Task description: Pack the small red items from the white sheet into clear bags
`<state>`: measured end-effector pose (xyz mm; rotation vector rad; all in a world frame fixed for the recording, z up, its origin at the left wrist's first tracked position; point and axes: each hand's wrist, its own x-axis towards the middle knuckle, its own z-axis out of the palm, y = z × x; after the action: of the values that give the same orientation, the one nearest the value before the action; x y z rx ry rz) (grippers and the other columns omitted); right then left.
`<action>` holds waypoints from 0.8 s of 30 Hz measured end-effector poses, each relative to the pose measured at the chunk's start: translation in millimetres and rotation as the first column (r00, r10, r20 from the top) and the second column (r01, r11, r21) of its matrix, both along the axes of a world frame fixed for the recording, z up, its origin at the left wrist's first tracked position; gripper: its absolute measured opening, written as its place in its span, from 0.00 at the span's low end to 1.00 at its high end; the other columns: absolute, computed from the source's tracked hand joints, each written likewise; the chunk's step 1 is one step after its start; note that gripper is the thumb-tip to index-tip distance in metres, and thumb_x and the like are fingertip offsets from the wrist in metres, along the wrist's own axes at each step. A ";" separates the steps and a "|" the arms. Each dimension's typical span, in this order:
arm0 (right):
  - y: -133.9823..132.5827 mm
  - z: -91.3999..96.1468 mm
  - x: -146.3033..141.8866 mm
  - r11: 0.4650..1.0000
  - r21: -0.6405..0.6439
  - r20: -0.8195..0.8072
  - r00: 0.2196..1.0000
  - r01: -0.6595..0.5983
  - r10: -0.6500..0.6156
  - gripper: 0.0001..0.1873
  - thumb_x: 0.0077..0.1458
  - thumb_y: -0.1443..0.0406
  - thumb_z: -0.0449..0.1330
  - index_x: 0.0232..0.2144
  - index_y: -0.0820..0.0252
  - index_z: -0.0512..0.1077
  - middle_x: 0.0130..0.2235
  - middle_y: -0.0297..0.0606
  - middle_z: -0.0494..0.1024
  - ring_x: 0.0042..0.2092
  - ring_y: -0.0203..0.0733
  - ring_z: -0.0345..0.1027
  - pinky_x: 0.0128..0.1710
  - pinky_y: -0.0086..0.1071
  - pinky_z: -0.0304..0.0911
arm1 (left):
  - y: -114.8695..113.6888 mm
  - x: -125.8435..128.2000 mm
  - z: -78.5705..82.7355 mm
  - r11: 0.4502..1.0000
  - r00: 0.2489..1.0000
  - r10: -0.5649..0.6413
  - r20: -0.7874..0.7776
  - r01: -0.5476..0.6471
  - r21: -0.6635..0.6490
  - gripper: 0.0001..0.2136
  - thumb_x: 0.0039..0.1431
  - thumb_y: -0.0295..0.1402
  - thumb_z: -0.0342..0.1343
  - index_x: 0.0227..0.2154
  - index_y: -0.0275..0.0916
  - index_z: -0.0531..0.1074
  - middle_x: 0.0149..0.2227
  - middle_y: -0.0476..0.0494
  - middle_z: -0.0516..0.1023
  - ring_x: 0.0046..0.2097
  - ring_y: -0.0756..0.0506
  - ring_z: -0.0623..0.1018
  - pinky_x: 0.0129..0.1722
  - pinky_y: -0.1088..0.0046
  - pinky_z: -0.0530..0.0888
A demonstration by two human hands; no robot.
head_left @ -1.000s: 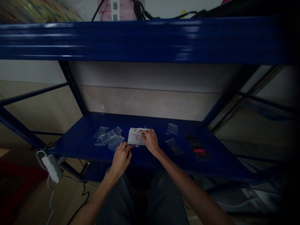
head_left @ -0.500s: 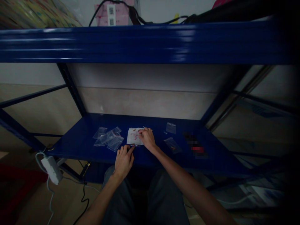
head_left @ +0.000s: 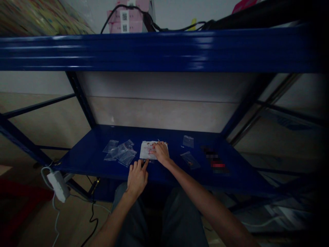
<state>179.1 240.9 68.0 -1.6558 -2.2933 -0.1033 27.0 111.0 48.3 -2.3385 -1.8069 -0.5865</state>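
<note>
**Left grip** (head_left: 137, 178) is held open with fingers spread, nothing grasped; its fingertips are placed just below the edge of a white sheet with reddish marks (head_left: 145, 151), which lies at 1 o'clock from it. **Right grip** (head_left: 160, 153) is curled on the sheet's right part; whether anything small is held cannot be told. Clear zip bags (head_left: 119, 154) are seen at 9 o'clock from the sheet, another zip bag (head_left: 190, 160) at 3 o'clock, both on a blue steel shelf (head_left: 84, 161).

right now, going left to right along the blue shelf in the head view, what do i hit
clear zip bags → white sheet with red marks → small zip bag → blurred packet
</note>
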 end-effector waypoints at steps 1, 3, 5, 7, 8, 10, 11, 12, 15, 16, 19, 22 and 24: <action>0.0 -0.5 0.6 1.000 0.007 -0.002 1.000 -0.002 0.002 0.15 0.52 0.57 0.65 0.39 0.60 0.74 0.43 0.45 0.75 0.47 0.48 0.64 0.45 0.35 0.55 | -0.5 0.1 0.5 1.000 1.000 -0.002 0.002 0.002 -0.003 0.26 0.61 0.27 0.46 0.63 0.45 0.57 0.48 0.40 0.67 0.46 0.39 0.65 0.44 0.61 0.62; 0.6 -1.3 1.8 1.000 0.019 -0.012 1.000 -0.007 0.008 0.12 0.53 0.59 0.64 0.38 0.59 0.74 0.43 0.45 0.75 0.46 0.48 0.64 0.45 0.35 0.55 | -1.5 0.3 1.4 1.000 1.000 -0.002 0.008 0.002 -0.005 0.25 0.61 0.27 0.46 0.62 0.45 0.57 0.47 0.40 0.67 0.46 0.40 0.65 0.44 0.61 0.62; 2.2 -0.9 3.0 1.000 0.011 -0.044 0.999 -0.012 0.012 0.08 0.53 0.61 0.64 0.34 0.60 0.75 0.42 0.44 0.75 0.45 0.47 0.65 0.45 0.35 0.55 | -1.7 0.6 1.6 1.000 1.000 -0.005 0.014 0.005 -0.004 0.25 0.61 0.27 0.46 0.62 0.45 0.58 0.46 0.39 0.67 0.46 0.40 0.65 0.43 0.61 0.62; 4.5 1.2 3.9 1.000 0.001 -0.125 0.992 -0.022 0.022 0.05 0.53 0.63 0.63 0.31 0.60 0.74 0.40 0.43 0.76 0.43 0.45 0.65 0.45 0.34 0.56 | -0.8 0.5 0.9 1.000 1.000 -0.013 0.027 0.013 0.002 0.26 0.60 0.27 0.46 0.62 0.44 0.57 0.46 0.39 0.67 0.45 0.39 0.66 0.43 0.61 0.62; 5.5 3.0 4.4 1.000 0.001 -0.189 0.981 -0.031 0.031 0.05 0.53 0.64 0.63 0.30 0.60 0.74 0.38 0.42 0.76 0.42 0.44 0.66 0.44 0.34 0.56 | 0.0 0.0 0.4 1.000 0.999 -0.020 0.039 0.020 0.005 0.27 0.60 0.26 0.46 0.63 0.43 0.56 0.46 0.39 0.67 0.45 0.39 0.66 0.43 0.61 0.63; 5.3 8.3 6.1 0.997 -0.018 -0.367 0.928 -0.077 0.065 0.04 0.53 0.65 0.62 0.28 0.60 0.73 0.35 0.39 0.76 0.39 0.42 0.67 0.42 0.33 0.58 | 1.3 -1.9 -0.7 0.999 0.995 -0.038 0.091 0.037 0.013 0.28 0.59 0.26 0.45 0.64 0.42 0.53 0.46 0.39 0.67 0.45 0.39 0.66 0.44 0.60 0.63; 3.3 11.5 7.5 0.992 -0.037 -0.474 0.876 -0.121 0.089 0.04 0.53 0.65 0.60 0.28 0.60 0.72 0.33 0.38 0.76 0.37 0.41 0.67 0.40 0.32 0.59 | 1.2 -3.3 -0.9 0.998 0.989 -0.055 0.137 0.053 0.017 0.28 0.59 0.25 0.45 0.64 0.41 0.52 0.47 0.39 0.67 0.45 0.40 0.66 0.44 0.60 0.63; -0.5 14.9 9.4 0.982 -0.062 -0.580 0.807 -0.179 0.110 0.05 0.53 0.64 0.59 0.27 0.60 0.71 0.32 0.36 0.76 0.35 0.40 0.67 0.38 0.31 0.60 | 0.1 -4.9 -0.6 0.997 0.975 -0.080 0.205 0.076 0.026 0.27 0.60 0.25 0.45 0.63 0.40 0.52 0.47 0.38 0.67 0.46 0.40 0.67 0.45 0.61 0.64; -25.2 23.7 17.0 0.930 -0.124 -0.832 0.548 -0.345 0.092 0.08 0.54 0.60 0.58 0.28 0.59 0.69 0.29 0.34 0.75 0.31 0.38 0.67 0.31 0.29 0.60 | -12.0 -8.5 5.0 0.989 0.853 -0.146 0.501 0.118 0.088 0.17 0.61 0.26 0.44 0.53 0.36 0.61 0.45 0.38 0.67 0.46 0.42 0.68 0.45 0.64 0.66; -38.0 25.1 19.5 0.910 -0.150 -0.878 0.475 -0.387 0.058 0.09 0.53 0.59 0.59 0.29 0.59 0.68 0.29 0.33 0.75 0.30 0.37 0.67 0.29 0.28 0.60 | -19.2 -8.6 8.5 0.989 0.790 -0.151 0.594 0.116 0.096 0.12 0.62 0.27 0.44 0.48 0.37 0.63 0.42 0.40 0.67 0.44 0.43 0.68 0.44 0.66 0.66; -86.6 21.5 22.7 0.841 -0.243 -0.940 0.330 -0.483 -0.082 0.12 0.52 0.57 0.61 0.32 0.58 0.67 0.28 0.33 0.75 0.28 0.37 0.69 0.25 0.27 0.57 | -46.3 -5.0 19.5 0.988 0.631 -0.122 0.766 0.154 0.030 0.05 0.64 0.31 0.44 0.36 0.39 0.64 0.34 0.45 0.66 0.37 0.46 0.68 0.39 0.71 0.67; -139.4 6.7 19.0 0.784 -0.326 -0.943 0.247 -0.529 -0.225 0.15 0.49 0.57 0.64 0.34 0.58 0.65 0.28 0.33 0.77 0.29 0.39 0.72 0.24 0.27 0.59 | -72.7 1.8 21.5 0.950 0.550 -0.125 0.826 0.307 -0.060 0.08 0.65 0.35 0.45 0.33 0.39 0.65 0.32 0.47 0.68 0.35 0.48 0.69 0.36 0.73 0.66; -170.5 -5.9 16.2 0.760 -0.368 -0.930 0.215 -0.536 -0.298 0.17 0.46 0.58 0.66 0.33 0.57 0.64 0.27 0.33 0.77 0.29 0.40 0.74 0.25 0.27 0.62 | -86.8 5.4 14.6 0.923 0.531 -0.134 0.837 0.375 -0.090 0.10 0.65 0.37 0.46 0.31 0.39 0.67 0.32 0.47 0.70 0.35 0.48 0.69 0.36 0.73 0.66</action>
<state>195.3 70.4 62.1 -1.0379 -1.3265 1.5465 32.4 24.2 62.9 -2.7867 -1.8895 -1.8812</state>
